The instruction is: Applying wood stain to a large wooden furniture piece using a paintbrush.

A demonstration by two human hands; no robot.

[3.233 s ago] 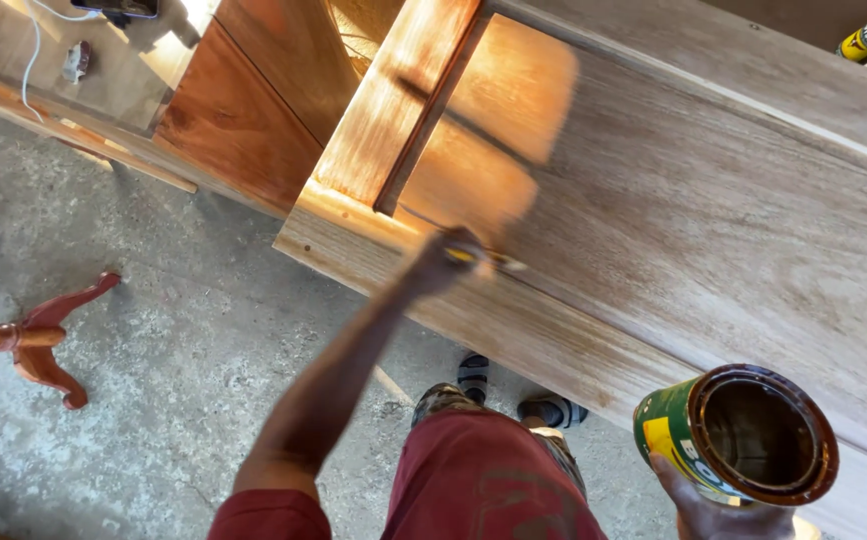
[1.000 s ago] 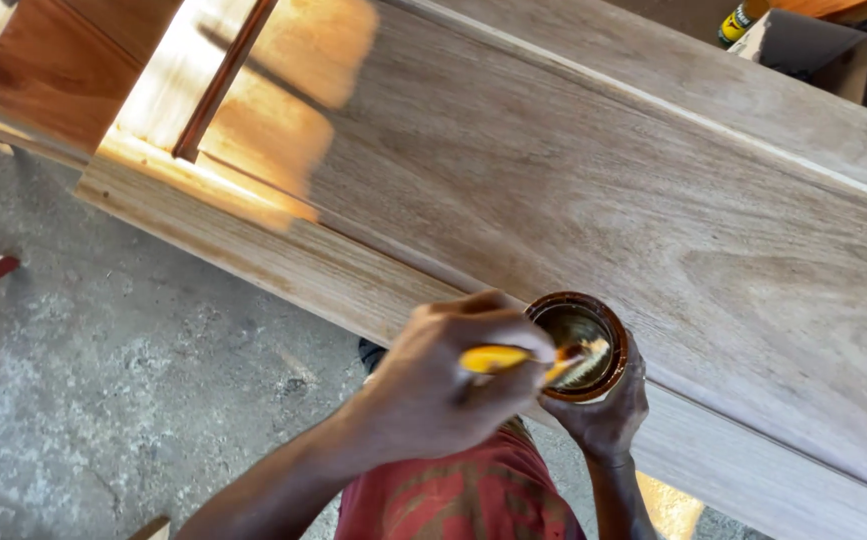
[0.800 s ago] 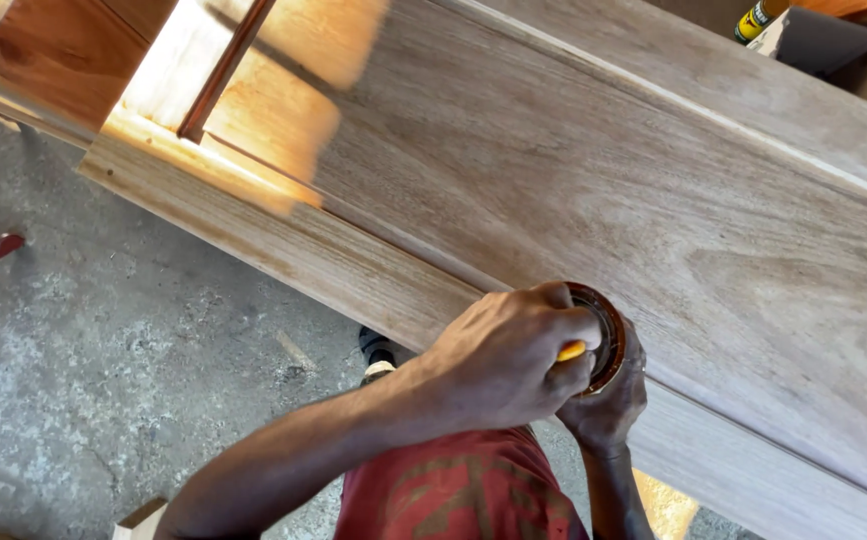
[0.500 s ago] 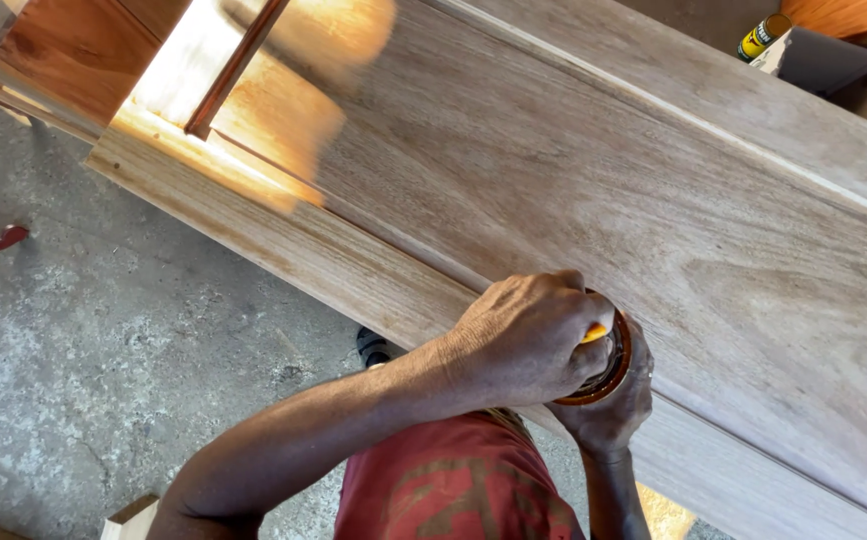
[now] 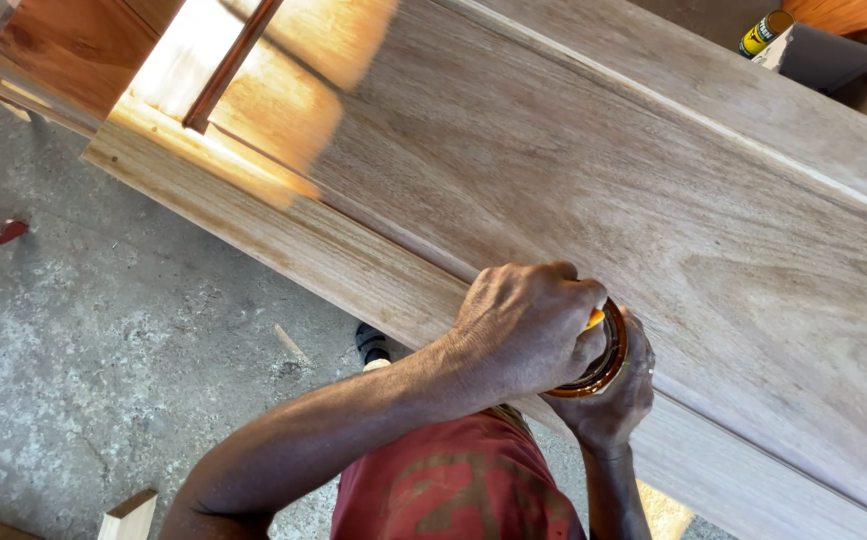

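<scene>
Tin can (image 5: 608,355) of finish, its rim amber-stained, sits cupped from below in the left hand (image 5: 608,405), just off the near edge of the wooden door panel (image 5: 653,200). Right hand (image 5: 528,325) lies fisted over its mouth, gripping a yellow-handled brush (image 5: 593,320). At one o'clock, far off, stands a yellow spray can (image 5: 765,32).

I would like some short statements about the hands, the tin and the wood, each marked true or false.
1. The left hand covers the mouth of the round tin. True.
2. The right hand holds the tin from below. True.
3. The tin stands on the concrete floor. False: it is held up against the edge of the wooden panel.
4. The whole panel is dark and glossy. False: only the far left end is orange-brown; the rest is pale and grey.
5. A yellow can lies at the top right. True.
</scene>
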